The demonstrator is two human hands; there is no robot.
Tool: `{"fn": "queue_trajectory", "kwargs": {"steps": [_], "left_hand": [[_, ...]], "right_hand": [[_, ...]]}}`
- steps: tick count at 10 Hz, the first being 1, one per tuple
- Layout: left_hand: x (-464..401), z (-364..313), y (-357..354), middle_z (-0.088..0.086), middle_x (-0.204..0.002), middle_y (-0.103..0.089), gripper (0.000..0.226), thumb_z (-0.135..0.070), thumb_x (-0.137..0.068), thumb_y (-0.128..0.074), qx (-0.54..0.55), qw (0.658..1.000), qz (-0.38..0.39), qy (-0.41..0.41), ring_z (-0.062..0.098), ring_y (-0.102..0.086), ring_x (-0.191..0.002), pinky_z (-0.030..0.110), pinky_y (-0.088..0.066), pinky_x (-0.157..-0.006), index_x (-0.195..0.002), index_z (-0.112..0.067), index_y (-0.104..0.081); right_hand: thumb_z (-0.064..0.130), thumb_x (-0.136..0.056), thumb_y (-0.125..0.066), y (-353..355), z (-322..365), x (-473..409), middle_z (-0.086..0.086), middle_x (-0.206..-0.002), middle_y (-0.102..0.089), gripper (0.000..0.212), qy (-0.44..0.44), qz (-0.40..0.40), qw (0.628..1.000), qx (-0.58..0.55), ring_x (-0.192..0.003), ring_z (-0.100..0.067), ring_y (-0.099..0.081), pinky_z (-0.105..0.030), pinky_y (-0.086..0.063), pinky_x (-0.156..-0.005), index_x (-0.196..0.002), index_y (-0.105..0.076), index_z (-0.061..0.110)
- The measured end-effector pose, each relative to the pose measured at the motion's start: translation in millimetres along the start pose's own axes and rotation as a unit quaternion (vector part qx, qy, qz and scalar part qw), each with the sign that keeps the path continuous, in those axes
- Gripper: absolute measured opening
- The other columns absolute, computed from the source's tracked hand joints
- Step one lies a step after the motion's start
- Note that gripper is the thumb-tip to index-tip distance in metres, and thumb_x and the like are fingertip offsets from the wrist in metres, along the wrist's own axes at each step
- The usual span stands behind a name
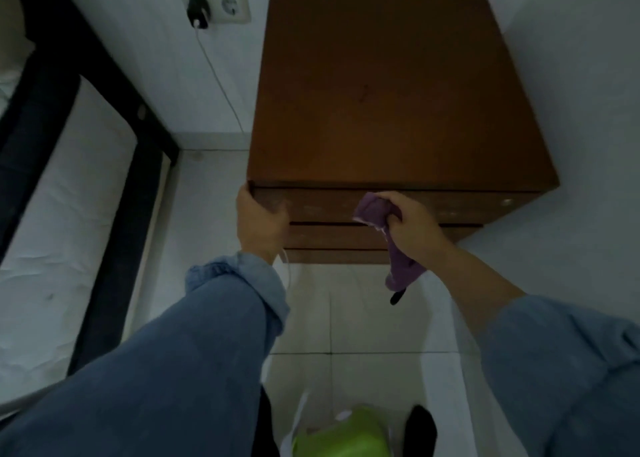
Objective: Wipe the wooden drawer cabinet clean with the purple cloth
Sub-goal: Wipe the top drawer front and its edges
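Viewed from above: wooden drawer cabinet (398, 89) against the white wall, drawer fronts facing the person; left hand (259, 219) clamped round the front left corner at the top drawer's edge, thumb along the side, fingers curled onto the drawer face, probably to steady the cabinet against the push of wiping; right hand (410, 223) fisted around the purple cloth (377, 214), bunched so that a wad sticks out above the knuckles and touches the top drawer front, the loose tail hanging below the wrist; held that way, apparently, to give a firm pad for rubbing the pale smudges scattered along that drawer face.

Hard to read: lower drawers foreshortened to thin strips, base and feet hidden; small pale knob or fitting (507, 201) at the right end of the top drawer, blurred; dark strip dangling beneath the cloth, nature unclear; green object (341, 434) at the bottom edge cut off; wall socket (216, 6) with plug and trailing cable, lower end lost behind the cabinet; dim light, dust on the top impossible to judge.
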State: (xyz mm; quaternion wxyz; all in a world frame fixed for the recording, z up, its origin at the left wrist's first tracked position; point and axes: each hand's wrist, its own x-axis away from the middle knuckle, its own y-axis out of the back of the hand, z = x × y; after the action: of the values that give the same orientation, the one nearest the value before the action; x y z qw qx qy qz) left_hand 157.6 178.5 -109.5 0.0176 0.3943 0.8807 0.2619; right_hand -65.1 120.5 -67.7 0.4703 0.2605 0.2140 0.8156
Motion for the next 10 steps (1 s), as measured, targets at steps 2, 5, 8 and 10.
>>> {"fn": "queue_trajectory", "kwargs": {"steps": [2, 5, 8, 10], "left_hand": [[3, 7, -14, 0.002, -0.136, -0.05, 0.106, -0.071, -0.056, -0.074, 0.031, 0.999, -0.019, -0.017, 0.016, -0.049, -0.124, 0.041, -0.04, -0.107, -0.139, -0.018, -0.036], [-8, 16, -27, -0.002, -0.136, -0.049, 0.109, -0.075, -0.052, -0.075, 0.018, 0.996, -0.069, -0.047, 0.013, -0.048, -0.126, 0.042, -0.042, -0.106, -0.139, -0.023, -0.036], [-10, 22, -30, -0.008, -0.134, -0.051, 0.101, -0.072, -0.052, -0.077, 0.029, 0.995, -0.071, -0.067, 0.009, -0.048, -0.124, 0.04, -0.041, -0.106, -0.135, -0.03, -0.04], [-1, 22, -19, -0.011, -0.126, -0.056, 0.089, -0.075, -0.051, -0.076, 0.008, 0.997, -0.052, -0.054, 0.008, -0.054, -0.116, 0.042, -0.047, -0.1, -0.125, -0.037, -0.046]], "right_hand": [[-0.014, -0.086, -0.039, 51, -43, 28, -0.009, -0.098, -0.053, 0.037, -0.094, -0.052, 0.994, -0.003, -0.092, -0.023, -0.052, -0.016, -0.035, -0.07, -0.119, -0.052, -0.003], [-0.004, -0.087, -0.051, 123, -103, 23, -0.017, -0.134, -0.047, 0.054, -0.239, -0.211, 0.946, -0.054, -0.119, -0.031, -0.049, -0.027, -0.034, -0.084, -0.137, -0.034, 0.004], [-0.003, -0.088, -0.049, 133, -128, 12, -0.016, -0.14, -0.034, 0.067, -0.288, -0.259, 0.905, -0.174, -0.104, -0.024, -0.049, -0.035, -0.045, -0.091, -0.143, -0.015, 0.015], [-0.006, -0.087, -0.048, 130, -126, 23, -0.015, -0.143, -0.034, 0.074, -0.29, -0.223, 0.917, -0.158, -0.122, -0.031, -0.046, -0.043, -0.042, -0.104, -0.145, -0.011, 0.02]]}}
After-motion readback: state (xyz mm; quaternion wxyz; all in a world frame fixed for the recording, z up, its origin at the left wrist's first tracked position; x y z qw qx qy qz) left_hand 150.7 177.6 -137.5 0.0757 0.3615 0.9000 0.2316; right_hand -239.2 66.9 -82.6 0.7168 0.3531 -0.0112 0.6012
